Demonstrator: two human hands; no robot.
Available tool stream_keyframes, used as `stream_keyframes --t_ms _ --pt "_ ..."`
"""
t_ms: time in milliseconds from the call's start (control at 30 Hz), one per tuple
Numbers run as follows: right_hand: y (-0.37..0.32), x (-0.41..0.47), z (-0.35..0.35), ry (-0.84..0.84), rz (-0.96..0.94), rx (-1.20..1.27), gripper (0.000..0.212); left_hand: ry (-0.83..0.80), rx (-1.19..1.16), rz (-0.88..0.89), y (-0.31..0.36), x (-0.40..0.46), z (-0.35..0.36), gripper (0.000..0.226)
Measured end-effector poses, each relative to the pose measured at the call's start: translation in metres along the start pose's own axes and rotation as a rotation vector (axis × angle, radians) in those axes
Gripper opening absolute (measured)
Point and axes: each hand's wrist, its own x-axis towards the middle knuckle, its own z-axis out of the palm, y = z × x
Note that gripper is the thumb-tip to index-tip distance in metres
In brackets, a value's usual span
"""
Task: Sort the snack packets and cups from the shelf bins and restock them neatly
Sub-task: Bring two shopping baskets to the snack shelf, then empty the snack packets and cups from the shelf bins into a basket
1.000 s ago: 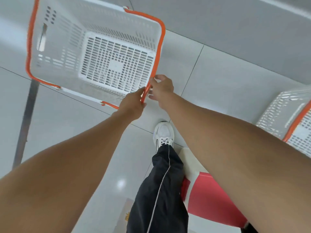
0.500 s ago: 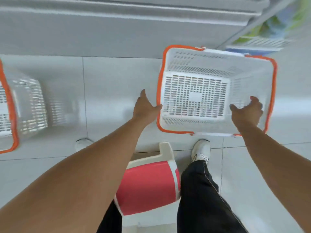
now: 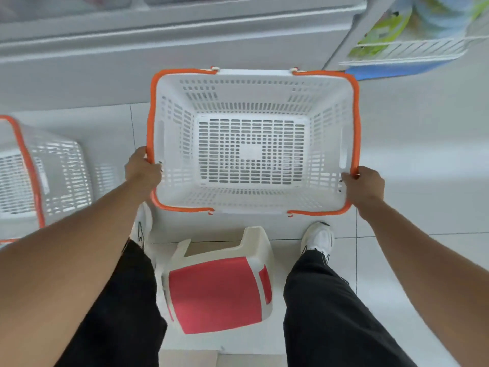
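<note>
A white perforated shopping basket (image 3: 254, 88) with orange handles lies open and empty in front of me, over the tiled floor. My left hand (image 3: 142, 169) grips its left rim near the orange handle. My right hand (image 3: 363, 185) grips the right rim at the near corner. Up at the top right, a wire shelf bin (image 3: 407, 50) holds green and blue snack packets (image 3: 383, 30), blurred.
A second white and orange basket (image 3: 53, 178) sits on the floor at the left. A red-topped white step stool (image 3: 217, 295) stands between my legs. A grey shelf base (image 3: 158, 49) runs along the top. My white shoes flank the stool.
The basket came closer and now faces me squarely. Both hands closed on its side rims; half a second ago their fingers were open beside it. The view turned toward the shelf.
</note>
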Motion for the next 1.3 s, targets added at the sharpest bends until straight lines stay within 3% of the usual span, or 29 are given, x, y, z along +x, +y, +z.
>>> stream_keyframes --t_ms 167,267,300,367,433,567,667,767,833,933,1033,1100,1167,1233,1300 --pt "-0.049 -0.016 0.048 0.016 -0.019 0.029 0.018 -0.085 -0.071 -0.026 -0.045 0.043 -0.038 0.044" --pt "-0.073 -0.022 0.063 0.069 0.045 -0.024 0.018 -0.186 -0.088 -0.018 -0.055 0.066 -0.04 0.036" --pt "-0.085 -0.028 0.063 0.058 0.076 -0.066 0.023 -0.246 -0.049 -0.015 -0.053 0.068 -0.045 0.034" --pt "-0.12 -0.046 0.053 0.068 0.107 -0.096 0.055 -0.303 0.068 0.062 -0.042 0.066 -0.064 0.049" --pt "-0.174 -0.078 0.031 0.179 -0.082 -0.017 0.072 -0.166 0.092 0.284 -0.012 0.05 -0.096 0.059" --pt "-0.29 -0.154 -0.018 0.356 -0.824 0.081 0.042 -0.04 -0.149 0.958 0.092 -0.017 -0.164 0.034" --pt "-0.33 -0.171 -0.04 0.406 -1.066 -0.057 0.042 0.104 -0.158 1.2 0.149 -0.047 -0.182 0.029" --pt "-0.338 -0.137 -0.052 0.498 -1.212 -0.22 0.045 0.485 0.035 1.365 0.181 -0.036 -0.181 0.031" --pt "-0.333 -0.105 -0.057 0.574 -1.276 -0.354 0.044 0.615 0.177 1.408 0.196 -0.017 -0.173 0.033" --pt "-0.327 -0.073 -0.058 0.718 -1.399 -0.432 0.032 0.698 0.295 1.47 0.208 0.002 -0.154 0.014" --pt "-0.33 -0.055 -0.058 0.795 -1.532 -0.451 0.019 0.71 0.45 1.45 0.213 0.013 -0.136 0.03" --pt "-0.333 -0.05 -0.06 0.831 -1.573 -0.47 0.015 0.717 0.435 1.413 0.219 0.017 -0.136 0.032" --pt "-0.334 -0.048 -0.059 0.884 -1.566 -0.491 0.012 0.718 0.406 1.432 0.224 0.013 -0.139 0.019" --pt "-0.335 -0.044 -0.058 0.868 -1.503 -0.429 0.01 0.655 0.321 1.429 0.229 0.013 -0.143 0.01" --pt "-0.339 -0.043 -0.058 0.815 -1.441 -0.362 0.01 0.625 0.279 1.38 0.23 0.014 -0.147 0.015"
